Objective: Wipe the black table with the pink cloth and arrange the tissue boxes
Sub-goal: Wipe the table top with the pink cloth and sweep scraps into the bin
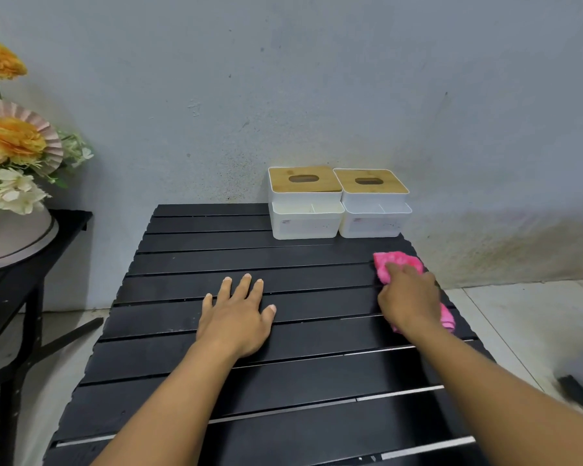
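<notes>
Fingers spread flat on left hand, bracing black table; apparently curled on right hand, gripping pink cloth near right edge. Wiping step. Next: sweep left, clear of tissue boxes far right.

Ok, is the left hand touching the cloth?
Apart: head view shows the left hand flat on the table, bare slats between it and the cloth.

One head-worn camera looks forward and steeply down from the near end of the black table, close enough that the tabletop fills the lower frame. It faces the far wall (the wide lens splays the table's sides outward). A second table edges in at left, and floor tiles at right.
</notes>
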Motion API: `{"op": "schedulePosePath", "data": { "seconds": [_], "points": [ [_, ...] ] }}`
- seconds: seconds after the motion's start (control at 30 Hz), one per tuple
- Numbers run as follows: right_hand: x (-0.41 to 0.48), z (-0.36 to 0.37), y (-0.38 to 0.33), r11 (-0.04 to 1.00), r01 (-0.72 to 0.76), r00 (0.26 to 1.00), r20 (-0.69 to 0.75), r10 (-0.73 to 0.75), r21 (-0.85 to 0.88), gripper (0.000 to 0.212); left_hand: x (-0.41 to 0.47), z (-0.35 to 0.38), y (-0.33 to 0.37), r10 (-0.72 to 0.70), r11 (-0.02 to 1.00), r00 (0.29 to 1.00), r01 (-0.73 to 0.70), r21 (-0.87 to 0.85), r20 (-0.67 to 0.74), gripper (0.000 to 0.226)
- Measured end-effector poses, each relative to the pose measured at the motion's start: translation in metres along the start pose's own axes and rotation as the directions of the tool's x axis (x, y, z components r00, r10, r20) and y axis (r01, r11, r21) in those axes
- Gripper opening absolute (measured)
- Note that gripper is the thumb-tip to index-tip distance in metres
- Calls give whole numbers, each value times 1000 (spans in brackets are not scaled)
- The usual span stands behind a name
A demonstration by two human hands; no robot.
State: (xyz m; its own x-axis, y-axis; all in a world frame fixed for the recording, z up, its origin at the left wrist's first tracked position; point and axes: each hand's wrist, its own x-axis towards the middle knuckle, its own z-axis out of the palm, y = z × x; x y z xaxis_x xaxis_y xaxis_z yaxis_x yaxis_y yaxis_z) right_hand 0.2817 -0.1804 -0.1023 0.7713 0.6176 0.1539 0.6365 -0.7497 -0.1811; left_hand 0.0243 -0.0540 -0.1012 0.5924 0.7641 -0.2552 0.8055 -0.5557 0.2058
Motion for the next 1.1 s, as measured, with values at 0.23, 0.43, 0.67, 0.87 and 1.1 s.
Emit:
{"op": "schedulePosePath", "data": {
  "seconds": [0.23,0.43,0.67,0.87,1.1],
  "points": [
    [-90,12,-39,804,591,807,-64,-587,72,45,1,-1,0,-8,1000,1000,8,16,2,64],
    [-56,3,4,880,474,880,10,-474,12,51,0,-5,6,-20,999,1000,19,49,14,64],
    [-13,-10,65,999,-38,999,20,39,-35,56,-2,-7,6,-23,998,999,21,65,30,64],
    [-48,-3,13,976,216,976,-19,-217,-7,47,-8,-3,29,55,995,998,-56,86,9,59],
    [-93,1,2,761,642,762,33,-647,94,53,-17,1,40,98,991,995,-101,93,35,62]
  ]
}}
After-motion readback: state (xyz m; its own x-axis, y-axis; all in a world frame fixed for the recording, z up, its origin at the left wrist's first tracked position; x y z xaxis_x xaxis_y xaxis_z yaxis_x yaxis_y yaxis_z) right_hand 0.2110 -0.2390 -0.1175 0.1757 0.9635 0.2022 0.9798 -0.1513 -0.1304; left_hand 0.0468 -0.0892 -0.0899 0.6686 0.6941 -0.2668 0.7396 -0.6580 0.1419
